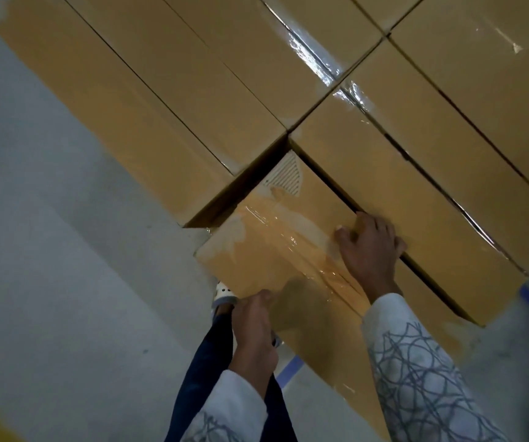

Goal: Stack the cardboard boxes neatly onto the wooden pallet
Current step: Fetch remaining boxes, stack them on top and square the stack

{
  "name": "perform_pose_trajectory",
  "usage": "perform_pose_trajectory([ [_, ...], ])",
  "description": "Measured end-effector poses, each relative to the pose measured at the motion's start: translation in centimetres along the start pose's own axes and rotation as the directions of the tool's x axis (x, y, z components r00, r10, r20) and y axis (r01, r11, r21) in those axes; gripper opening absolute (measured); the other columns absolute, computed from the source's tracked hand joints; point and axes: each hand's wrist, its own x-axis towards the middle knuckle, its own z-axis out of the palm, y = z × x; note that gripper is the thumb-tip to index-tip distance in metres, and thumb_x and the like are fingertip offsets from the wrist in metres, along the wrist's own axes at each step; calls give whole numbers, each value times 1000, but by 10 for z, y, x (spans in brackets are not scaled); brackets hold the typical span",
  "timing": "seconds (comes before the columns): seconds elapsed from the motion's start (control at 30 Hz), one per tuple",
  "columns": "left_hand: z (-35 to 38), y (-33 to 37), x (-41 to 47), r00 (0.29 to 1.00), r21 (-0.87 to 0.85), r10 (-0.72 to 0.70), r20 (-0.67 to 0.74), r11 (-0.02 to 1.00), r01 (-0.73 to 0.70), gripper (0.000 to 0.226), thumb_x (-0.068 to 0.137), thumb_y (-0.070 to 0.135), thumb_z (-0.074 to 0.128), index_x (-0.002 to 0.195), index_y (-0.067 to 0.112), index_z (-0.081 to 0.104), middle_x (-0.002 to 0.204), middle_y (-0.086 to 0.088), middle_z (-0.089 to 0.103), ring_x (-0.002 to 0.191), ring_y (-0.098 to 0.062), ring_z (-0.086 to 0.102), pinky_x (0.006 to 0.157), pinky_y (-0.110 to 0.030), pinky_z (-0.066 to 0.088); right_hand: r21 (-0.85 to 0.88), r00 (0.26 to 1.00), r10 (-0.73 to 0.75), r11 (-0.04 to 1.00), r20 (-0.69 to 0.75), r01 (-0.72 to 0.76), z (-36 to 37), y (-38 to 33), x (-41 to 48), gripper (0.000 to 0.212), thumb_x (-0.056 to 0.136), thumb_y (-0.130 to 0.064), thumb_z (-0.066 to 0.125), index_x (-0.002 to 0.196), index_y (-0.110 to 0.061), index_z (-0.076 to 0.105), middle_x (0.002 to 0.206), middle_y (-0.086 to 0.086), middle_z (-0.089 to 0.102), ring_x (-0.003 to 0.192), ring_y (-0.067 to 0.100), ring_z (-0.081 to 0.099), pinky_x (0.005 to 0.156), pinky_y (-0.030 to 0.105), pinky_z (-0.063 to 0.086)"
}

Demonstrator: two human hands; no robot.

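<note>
A long tan cardboard box (284, 240), sealed with shiny clear tape, sits partly in a gap between two rows of stacked boxes, its near end sticking out toward me. My left hand (255, 327) grips the box's near left edge. Over its far right edge lies my right hand (370, 247), fingers curled into the narrow slot beside the neighbouring box (394, 199). Another row of boxes (148, 100) runs along the left of the gap. The wooden pallet is hidden under the stack.
More taped boxes (480, 74) fill the top and right of the view. Grey concrete floor (49, 266) lies to the left. Blue tape lines (290, 368) mark the floor near my leg and white shoe (223, 293).
</note>
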Motion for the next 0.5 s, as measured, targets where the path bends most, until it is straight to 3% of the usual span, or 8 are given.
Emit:
perform_pose_trajectory([
  [0.1, -3, 3, 3, 1000, -33, 15, 6, 999, -15, 25, 83, 14, 74, 105, 2, 73, 102, -9, 75, 92, -32, 68, 85, -47, 59, 13, 998, 43, 999, -47, -42, 0, -7, -1, 53, 99, -39, 58, 143, -10, 53, 143, 13, 54, 137, 30, 40, 113, 50, 22],
  [0.17, -4, 6, 3, 999, -29, 39, 8, 999, -39, 25, 82, 17, 75, 103, 6, 73, 108, -13, 75, 101, -35, 69, 95, -54, 57, 29, 996, 71, 997, -60, -69, 0, -12, -1, 53, 98, -39, 59, 142, -10, 54, 142, 14, 54, 135, 31, 41, 112, 48, 23],
  [0.33, -2, 21, 0, 999, -105, 2, 34, 994, 2, 19, 84, 15, 74, 102, 8, 72, 97, -9, 73, 89, -29, 66, 81, -40, 55, 34, 994, 25, 999, -110, -21, 0, -27, 0, 48, 95, -34, 64, 137, -13, 57, 138, 15, 50, 128, 35, 38, 102, 47, 31],
  [0.43, 1, 29, -4, 996, -217, -65, 59, 973, 77, 21, 86, 17, 74, 106, 15, 68, 111, -7, 68, 104, -30, 62, 102, -48, 51, 112, 992, 64, 992, -112, -52, 9, -42, -15, 41, 92, -27, 68, 132, -22, 61, 138, 12, 45, 129, 32, 36, 102, 46, 31],
  [0.5, 0, 29, -5, 997, -239, -58, 60, 968, 70, 24, 86, 15, 74, 110, 17, 67, 117, -8, 67, 108, -31, 60, 104, -51, 49, 240, 987, 141, 963, -77, -119, 19, -47, -33, 38, 91, -25, 68, 128, -27, 65, 135, 10, 46, 129, 31, 36, 98, 44, 29],
])
